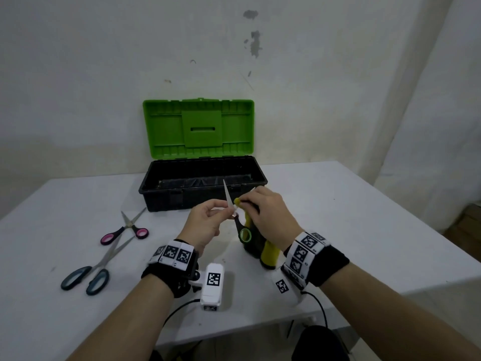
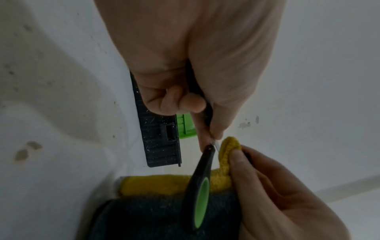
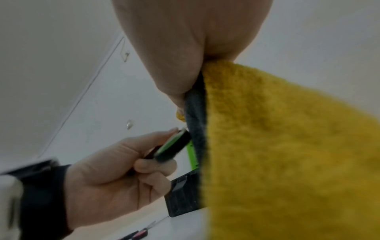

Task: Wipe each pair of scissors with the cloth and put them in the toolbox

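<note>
- My left hand [image 1: 205, 220] pinches the green-handled scissors [image 1: 242, 230] near the pivot, blades spread up — so each edge is exposed.
- My right hand [image 1: 268, 214] grips the cloth [image 1: 268, 254] against one blade, wiping.
- Toolbox [image 1: 203, 194] open just beyond; two more pairs lie left on the tabletop [image 1: 364, 230].

Soft, even, rather dim light with a cool grey-green cast fills the head view; shadows on the worktop [image 1: 338, 204] are faint and there is no glare. Its straight edges bow toward the frame borders. Both wrist views are darker and grainy, and the yellow cloth [image 3: 287, 146] close to the right wrist lens is heavily blurred
</note>
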Motion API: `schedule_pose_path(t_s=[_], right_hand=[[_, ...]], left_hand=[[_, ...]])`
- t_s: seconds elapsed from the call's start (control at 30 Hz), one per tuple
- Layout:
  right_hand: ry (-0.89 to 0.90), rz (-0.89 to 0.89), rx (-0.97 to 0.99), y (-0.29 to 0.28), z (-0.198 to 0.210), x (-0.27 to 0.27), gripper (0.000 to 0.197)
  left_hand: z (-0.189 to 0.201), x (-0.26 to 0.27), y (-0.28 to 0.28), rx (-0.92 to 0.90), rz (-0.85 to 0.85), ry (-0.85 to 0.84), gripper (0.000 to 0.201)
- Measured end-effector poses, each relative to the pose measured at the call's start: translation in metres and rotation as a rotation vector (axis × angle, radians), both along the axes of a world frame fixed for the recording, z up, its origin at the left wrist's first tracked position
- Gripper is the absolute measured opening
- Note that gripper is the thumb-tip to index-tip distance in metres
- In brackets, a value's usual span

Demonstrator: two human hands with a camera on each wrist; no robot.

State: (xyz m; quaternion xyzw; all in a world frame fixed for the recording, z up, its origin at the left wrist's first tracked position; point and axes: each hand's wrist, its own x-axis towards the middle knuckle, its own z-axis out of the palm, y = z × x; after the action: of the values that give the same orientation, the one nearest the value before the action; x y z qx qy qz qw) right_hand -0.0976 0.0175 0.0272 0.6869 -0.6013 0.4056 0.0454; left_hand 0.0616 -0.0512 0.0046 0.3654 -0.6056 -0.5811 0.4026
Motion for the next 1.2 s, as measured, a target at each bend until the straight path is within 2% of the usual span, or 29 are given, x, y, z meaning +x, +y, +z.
schedule_pose_path(t_s=[0.17, 0.27, 0.37, 0.47, 0.6, 0.77, 0.9, 1.0, 1.2], right_hand=[[-0.099, -0.199, 0.011, -0.011, 0.007, -0.028, 0.017], [-0.125, -0.245, -0.013, -0.011, 0.012, -0.039, 0.016], [-0.116, -0.226, -0.042, -0.007, 0.016, -0.038, 0.014], [-0.106, -0.204, -0.04, -0.002, 0.02, -0.035, 0.014], [-0.078, -0.122, 0.026, 0.006, 0.029, -0.026, 0.015], [0.094, 0.024, 0.172, 0.005, 0.029, -0.01, 0.016], [0.1, 0.005, 0.151, 0.002, 0.023, -0.005, 0.016], [0.054, -0.033, 0.096, 0.001, 0.021, -0.001, 0.014], [-0.046, -0.075, 0.043, 0.004, 0.022, 0.006, 0.011]], left_hand=[[-0.003, 0.005, 0.001, -0.001, -0.028, -0.028, 0.016], [-0.003, 0.007, -0.001, 0.05, -0.039, 0.0, 0.017], [0.0, 0.007, -0.003, 0.129, -0.066, 0.02, 0.018], [-0.001, 0.007, -0.004, 0.145, -0.097, -0.047, 0.019], [-0.002, 0.009, -0.005, 0.112, -0.072, -0.07, 0.02], [0.003, 0.008, -0.002, -0.052, -0.031, -0.134, 0.019], [0.009, 0.004, 0.0, -0.071, 0.042, -0.021, 0.037], [0.012, 0.001, 0.002, -0.038, 0.051, 0.076, 0.027], [0.013, -0.005, 0.01, 0.18, 0.024, 0.34, 0.008]])
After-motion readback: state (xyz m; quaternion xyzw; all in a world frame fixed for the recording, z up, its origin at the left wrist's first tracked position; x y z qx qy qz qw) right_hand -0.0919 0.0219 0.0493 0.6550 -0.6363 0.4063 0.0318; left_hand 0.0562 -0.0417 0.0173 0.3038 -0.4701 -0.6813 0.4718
